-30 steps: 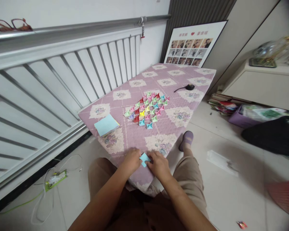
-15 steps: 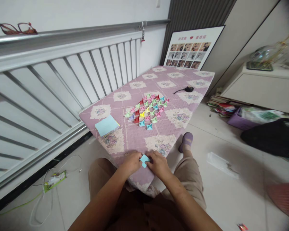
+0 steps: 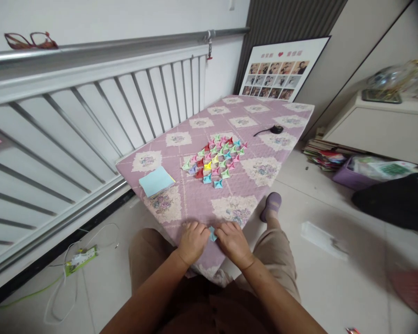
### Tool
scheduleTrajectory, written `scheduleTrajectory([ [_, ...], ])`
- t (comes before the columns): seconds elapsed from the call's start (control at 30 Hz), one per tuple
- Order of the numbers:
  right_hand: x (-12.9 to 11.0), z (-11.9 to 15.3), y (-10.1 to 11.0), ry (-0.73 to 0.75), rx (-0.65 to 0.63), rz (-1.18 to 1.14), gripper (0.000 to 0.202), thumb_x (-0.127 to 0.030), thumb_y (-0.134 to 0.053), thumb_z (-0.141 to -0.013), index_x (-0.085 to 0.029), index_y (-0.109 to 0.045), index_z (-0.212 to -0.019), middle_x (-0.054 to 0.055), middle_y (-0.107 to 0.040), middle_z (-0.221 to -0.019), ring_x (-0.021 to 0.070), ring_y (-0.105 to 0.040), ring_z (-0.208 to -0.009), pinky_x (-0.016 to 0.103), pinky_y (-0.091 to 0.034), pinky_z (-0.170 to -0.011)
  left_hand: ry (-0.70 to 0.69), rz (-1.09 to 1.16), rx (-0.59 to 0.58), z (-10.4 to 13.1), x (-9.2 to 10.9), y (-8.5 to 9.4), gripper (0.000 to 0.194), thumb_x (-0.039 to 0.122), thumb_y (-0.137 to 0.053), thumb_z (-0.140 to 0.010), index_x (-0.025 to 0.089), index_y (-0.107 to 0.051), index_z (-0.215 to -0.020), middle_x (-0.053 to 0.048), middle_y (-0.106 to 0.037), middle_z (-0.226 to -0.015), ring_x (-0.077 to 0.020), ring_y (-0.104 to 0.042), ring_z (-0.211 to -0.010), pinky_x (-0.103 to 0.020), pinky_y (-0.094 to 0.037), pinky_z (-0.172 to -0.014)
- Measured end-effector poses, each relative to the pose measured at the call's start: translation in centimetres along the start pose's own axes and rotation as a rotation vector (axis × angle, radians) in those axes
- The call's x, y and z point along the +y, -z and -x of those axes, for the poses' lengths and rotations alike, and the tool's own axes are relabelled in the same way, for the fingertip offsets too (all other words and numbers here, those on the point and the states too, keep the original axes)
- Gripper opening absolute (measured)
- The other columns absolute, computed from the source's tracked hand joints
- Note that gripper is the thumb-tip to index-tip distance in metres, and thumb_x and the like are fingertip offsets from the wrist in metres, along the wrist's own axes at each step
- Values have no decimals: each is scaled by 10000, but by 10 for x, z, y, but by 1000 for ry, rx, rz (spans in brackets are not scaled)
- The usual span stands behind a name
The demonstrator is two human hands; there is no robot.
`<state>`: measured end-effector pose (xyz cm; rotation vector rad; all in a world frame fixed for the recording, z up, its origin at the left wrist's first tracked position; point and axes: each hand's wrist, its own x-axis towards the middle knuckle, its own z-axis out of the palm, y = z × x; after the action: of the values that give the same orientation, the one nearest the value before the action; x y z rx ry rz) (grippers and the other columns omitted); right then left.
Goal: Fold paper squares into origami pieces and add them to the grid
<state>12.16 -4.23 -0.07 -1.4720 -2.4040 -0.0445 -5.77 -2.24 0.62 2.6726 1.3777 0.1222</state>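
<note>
A small blue paper [image 3: 212,234] is in the lower middle of the frame, at the near corner of the table, between the two hands. The left hand [image 3: 192,242] is on one side of it and the right hand [image 3: 232,242] is on the other. The fingers of both hands are bent in and seem to grip the paper by its sides, but the thumbs are hidden, so I can't tell just how they pinch. Only a bit of the paper shows, so I can't see all its folds. Under it is a pink and purple tablecloth [image 3: 198,211] with flowers. In the middle of the frame sits a bunch of folded papers [image 3: 215,159], red, green, pink, yellow and blue, with pointy corners. Those look done, and there are lots of them. The one in the hands looks not done yet. Left of the middle lies a pile of flat paper [image 3: 156,181], blue on top, and it looks not folded, so plenty seems left. Farther out, a black thing with a tail [image 3: 276,129] lies right of the middle, and glasses [image 3: 31,41] rest at the upper left.
</note>
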Motion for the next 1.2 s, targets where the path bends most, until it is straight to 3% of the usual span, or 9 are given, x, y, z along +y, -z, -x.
scheduleTrajectory([
  [0.13,-3,13,-9,1,-24,-53,110,-206,-537,-907,-212,-635,-858,36,-606,-836,192,-479,-825,341,-317,-814,-2,11,-43,11,4,-9,212,257,-404,-959,222,-612,-934,-63,-592,-972,-229,-485,-940,-379,-352,-817],
  [0.37,-2,22,-10,-91,-23,-248,95,-224,-571,-881,-234,-665,-894,36,-628,-935,189,-519,-893,322,-348,-828,134,211,-36,22,5,-8,115,265,-529,-900,240,-641,-909,-37,-606,-1001,-218,-489,-991,-367,-336,-876],
  [0.63,-12,27,-13,-351,46,-307,154,-337,-569,-883,-245,-667,-809,32,-623,-963,207,-503,-952,369,-288,-869,356,270,-32,20,11,-7,89,277,-580,-862,232,-615,-794,-28,-608,-928,-214,-504,-962,-360,-329,-858],
  [0.8,-19,22,-13,-452,51,-262,218,-368,-553,-893,-226,-645,-755,41,-612,-931,216,-488,-935,362,-281,-830,355,242,-72,16,12,-3,144,328,-546,-888,229,-616,-811,-26,-619,-940,-216,-516,-958,-364,-330,-844],
  [1.2,-24,18,-14,-490,58,-153,238,-387,-547,-888,-223,-613,-729,49,-594,-850,221,-477,-876,357,-278,-790,365,191,-193,3,8,9,173,356,-561,-873,208,-612,-801,-49,-633,-930,-231,-554,-937,-347,-345,-798],
])
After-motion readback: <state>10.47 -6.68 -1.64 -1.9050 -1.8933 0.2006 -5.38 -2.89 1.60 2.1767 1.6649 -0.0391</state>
